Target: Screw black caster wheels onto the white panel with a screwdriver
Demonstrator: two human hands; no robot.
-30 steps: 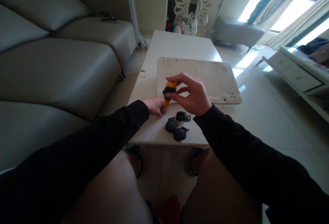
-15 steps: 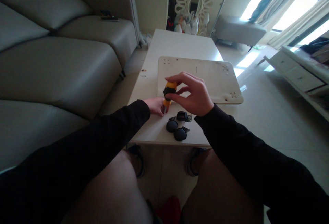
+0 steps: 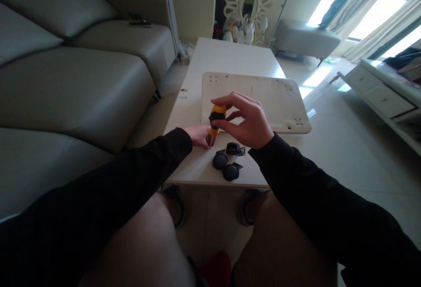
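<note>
My right hand (image 3: pixel 245 118) grips a yellow and black screwdriver (image 3: pixel 217 115) by its handle, held upright with the shaft down. Close below its tip, my left hand (image 3: pixel 199 136) is closed low over the table, fingers pressed together around the shaft's end; what they pinch is hidden. Three black casters (image 3: pixel 231 172) with metal plates lie on the table just right of the left hand. Beyond both hands rests a white board (image 3: pixel 263 102) with rounded corners and groups of small holes at the corners that show.
The boards and casters lie on a long white table (image 3: pixel 230 52). A grey sofa (image 3: pixel 72 85) runs along the left. A low drawer cabinet (image 3: pixel 383 91) stands at right, and a grey bench (image 3: pixel 304 37) at the back. Small items (image 3: pixel 183 90) lie at the table's left edge.
</note>
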